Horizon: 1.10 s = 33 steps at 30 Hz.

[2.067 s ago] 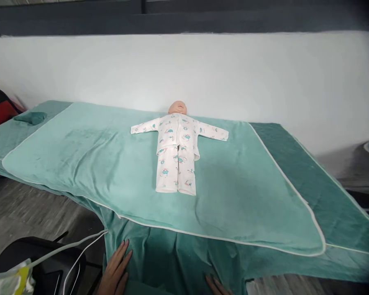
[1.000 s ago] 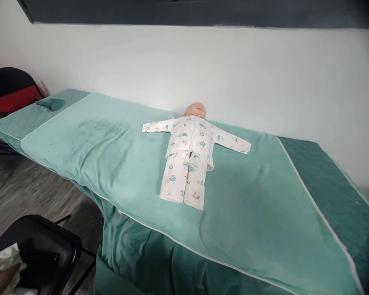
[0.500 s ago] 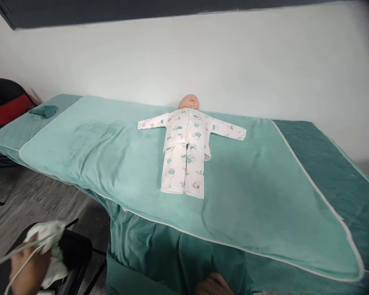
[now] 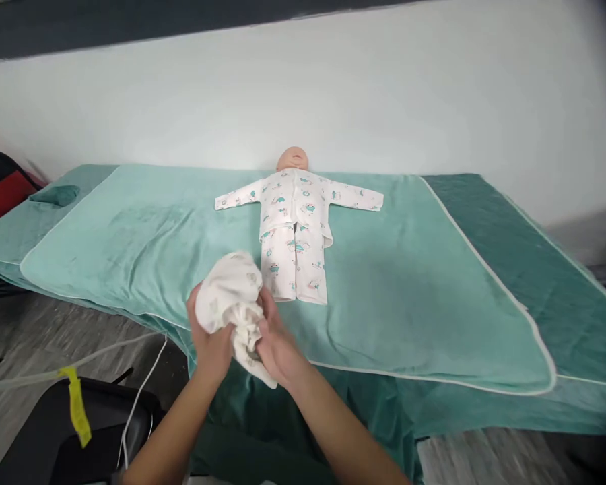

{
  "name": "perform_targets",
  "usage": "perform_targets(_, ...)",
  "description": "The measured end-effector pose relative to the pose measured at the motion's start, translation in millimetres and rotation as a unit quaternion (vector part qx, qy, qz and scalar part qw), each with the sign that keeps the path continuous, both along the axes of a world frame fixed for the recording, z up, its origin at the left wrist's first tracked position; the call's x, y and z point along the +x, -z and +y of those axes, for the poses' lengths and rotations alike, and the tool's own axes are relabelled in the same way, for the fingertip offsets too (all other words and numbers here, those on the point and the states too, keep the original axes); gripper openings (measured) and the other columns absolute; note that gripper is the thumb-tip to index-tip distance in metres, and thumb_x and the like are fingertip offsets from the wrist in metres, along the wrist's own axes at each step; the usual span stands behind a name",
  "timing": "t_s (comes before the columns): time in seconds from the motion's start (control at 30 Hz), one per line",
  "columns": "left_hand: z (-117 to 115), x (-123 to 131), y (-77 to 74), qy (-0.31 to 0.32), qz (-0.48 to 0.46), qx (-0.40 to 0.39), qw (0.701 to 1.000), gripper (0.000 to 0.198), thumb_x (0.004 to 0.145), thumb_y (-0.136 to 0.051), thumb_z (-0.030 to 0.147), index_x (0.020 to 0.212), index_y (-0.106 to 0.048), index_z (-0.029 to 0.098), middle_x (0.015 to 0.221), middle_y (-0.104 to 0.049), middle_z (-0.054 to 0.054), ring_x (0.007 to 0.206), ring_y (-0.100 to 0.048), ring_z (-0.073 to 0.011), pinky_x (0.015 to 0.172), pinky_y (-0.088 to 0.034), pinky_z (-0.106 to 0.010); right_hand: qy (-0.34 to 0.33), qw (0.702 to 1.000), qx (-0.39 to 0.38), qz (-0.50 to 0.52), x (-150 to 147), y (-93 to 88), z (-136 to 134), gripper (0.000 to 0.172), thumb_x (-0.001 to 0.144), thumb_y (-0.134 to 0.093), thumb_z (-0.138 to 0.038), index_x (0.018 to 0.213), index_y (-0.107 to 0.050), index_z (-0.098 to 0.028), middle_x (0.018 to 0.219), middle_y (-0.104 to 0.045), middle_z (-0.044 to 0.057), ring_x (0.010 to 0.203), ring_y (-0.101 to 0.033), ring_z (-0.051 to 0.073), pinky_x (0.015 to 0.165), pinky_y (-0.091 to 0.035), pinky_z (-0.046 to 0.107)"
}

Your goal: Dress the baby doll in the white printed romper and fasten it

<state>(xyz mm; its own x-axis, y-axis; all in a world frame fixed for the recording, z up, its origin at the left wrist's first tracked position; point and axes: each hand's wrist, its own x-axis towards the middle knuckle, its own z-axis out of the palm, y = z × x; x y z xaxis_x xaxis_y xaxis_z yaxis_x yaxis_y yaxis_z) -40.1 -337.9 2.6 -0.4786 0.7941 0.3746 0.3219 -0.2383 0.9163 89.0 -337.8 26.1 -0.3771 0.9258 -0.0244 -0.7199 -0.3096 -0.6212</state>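
A baby doll [image 4: 295, 215] in white printed pyjamas lies face up, arms spread, on a light teal blanket [image 4: 409, 296] against the far wall. In front of the doll's feet I hold a bunched white cloth [image 4: 231, 296] with both hands. My left hand [image 4: 209, 340] grips it from the left and underneath. My right hand [image 4: 275, 343] grips its lower right part. Both hands hover over the near edge of the blanket.
The blanket covers a long table draped in darker teal fabric [image 4: 525, 229]. A black chair [image 4: 65, 431] stands at the lower left with white cables and a yellow tag [image 4: 75, 404] over it. A small folded teal cloth [image 4: 55, 195] lies at the far left, near a red and black seat [image 4: 0, 192].
My left hand picked the white cloth up from the black chair at the lower left and carried it in front of the doll. My right hand rose from the table's drape and joined it.
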Motion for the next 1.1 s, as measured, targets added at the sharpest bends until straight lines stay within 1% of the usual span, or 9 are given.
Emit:
perform_targets(0.17, 30.5, 27.6, -15.3, 0.081, 0.080, 0.019, 0.993, 0.069, 0.076, -0.075, 0.025, 0.141, -0.051, 0.026, 0.135, -0.055, -0.008, 0.133, -0.054, -0.0286, 0.116, -0.044, -0.046, 0.081, 0.995, -0.061, 0.008, -6.1, -15.4, 31.6, 0.063, 0.075, -0.088, -0.043, 0.133, -0.062, -0.034, 0.132, -0.072, 0.000, 0.131, -0.063, 0.025, 0.111, -0.054, 0.041)
perform_targets(0.3, 34.3, 27.9, -7.7, 0.116, 0.138, 0.056, 0.982, 0.080, 0.084, -0.072, 0.027, 0.155, -0.035, 0.027, 0.152, -0.043, -0.014, 0.148, -0.041, -0.0323, 0.124, -0.035, -0.054, 0.131, 0.990, -0.051, -0.004, -4.2, -32.1, 49.9, 0.057, 0.072, -0.086, -0.032, 0.125, -0.065, -0.030, 0.121, -0.076, -0.001, 0.128, -0.065, 0.023, 0.108, -0.056, 0.038)
perform_targets(0.4, 28.8, 25.8, -0.3, 0.135, 0.086, 0.032, 0.987, 0.091, 0.083, -0.079, 0.038, 0.159, -0.029, 0.029, 0.162, -0.033, -0.016, 0.156, -0.032, -0.0338, 0.127, -0.032, -0.054, 0.121, 0.991, -0.037, 0.036, 4.9, -42.5, 64.5, 0.046, 0.073, -0.082, -0.045, 0.114, -0.070, -0.028, 0.119, -0.077, 0.001, 0.131, -0.063, 0.027, 0.109, -0.056, 0.044)
perform_targets(0.47, 24.9, 25.7, 0.0, 0.158, 0.009, -0.007, 0.987, 0.094, 0.082, -0.081, 0.041, 0.159, -0.029, 0.031, 0.163, -0.036, -0.015, 0.153, -0.040, -0.0324, 0.123, -0.040, -0.050, 0.123, 0.990, -0.035, 0.062, 13.7, -45.0, 72.2, 0.040, 0.075, -0.078, -0.054, 0.106, -0.073, -0.029, 0.117, -0.078, 0.002, 0.133, -0.061, 0.028, 0.109, -0.056, 0.047)
perform_targets(0.57, 21.2, 26.4, -6.0, 0.176, -0.066, -0.051, 0.981, 0.078, 0.083, -0.080, 0.038, 0.151, -0.043, 0.028, 0.150, -0.055, -0.012, 0.137, -0.058, -0.0285, 0.113, -0.051, -0.044, 0.139, 0.988, -0.034, 0.058, 24.3, -41.4, 76.1, 0.031, 0.079, -0.075, -0.053, 0.101, -0.075, -0.031, 0.116, -0.078, 0.001, 0.138, -0.059, 0.026, 0.112, -0.054, 0.047)
perform_targets(0.67, 19.8, 24.8, -10.8, 0.161, -0.051, -0.061, 0.984, 0.048, 0.085, -0.076, 0.032, 0.130, -0.061, 0.024, 0.130, -0.068, -0.009, 0.121, -0.066, -0.0258, 0.105, -0.055, -0.042, 0.113, 0.991, -0.047, 0.045, 29.2, -32.1, 70.7, 0.032, 0.079, -0.079, -0.048, 0.107, -0.075, -0.032, 0.122, -0.077, -0.001, 0.139, -0.058, 0.025, 0.115, -0.052, 0.046)
perform_targets(0.93, 22.1, 19.3, 7.5, 0.160, 0.160, 0.011, 0.974, 0.045, 0.093, -0.066, 0.025, 0.137, -0.060, 0.026, 0.139, -0.057, -0.012, 0.137, -0.051, -0.0289, 0.118, -0.041, -0.054, 0.036, 0.996, -0.071, 0.051, 36.3, -13.9, 52.4, 0.032, 0.091, -0.070, -0.052, 0.117, -0.074, -0.034, 0.133, -0.073, -0.001, 0.141, -0.056, 0.022, 0.119, -0.048, 0.046)
perform_targets(1.03, 17.2, 21.7, -8.8, 0.183, 0.178, 0.020, 0.967, 0.050, 0.093, -0.067, 0.023, 0.142, -0.057, 0.027, 0.147, -0.052, -0.013, 0.140, -0.051, -0.0290, 0.119, -0.043, -0.054, 0.070, 0.994, -0.068, 0.052, 48.1, -13.2, 53.7, 0.031, 0.089, -0.071, -0.052, 0.114, -0.075, -0.034, 0.131, -0.074, -0.002, 0.138, -0.059, 0.023, 0.116, -0.051, 0.045)
perform_targets(1.1, 7.2, 21.5, -36.9, 0.187, 0.162, 0.059, 0.967, 0.060, 0.091, -0.069, 0.021, 0.147, -0.053, 0.033, 0.157, -0.045, -0.012, 0.148, -0.046, -0.0307, 0.121, -0.042, -0.056, 0.109, 0.992, -0.054, 0.032, 67.3, -15.3, 59.3, 0.034, 0.088, -0.070, -0.054, 0.115, -0.075, -0.034, 0.132, -0.074, -0.002, 0.134, -0.062, 0.024, 0.112, -0.054, 0.045)
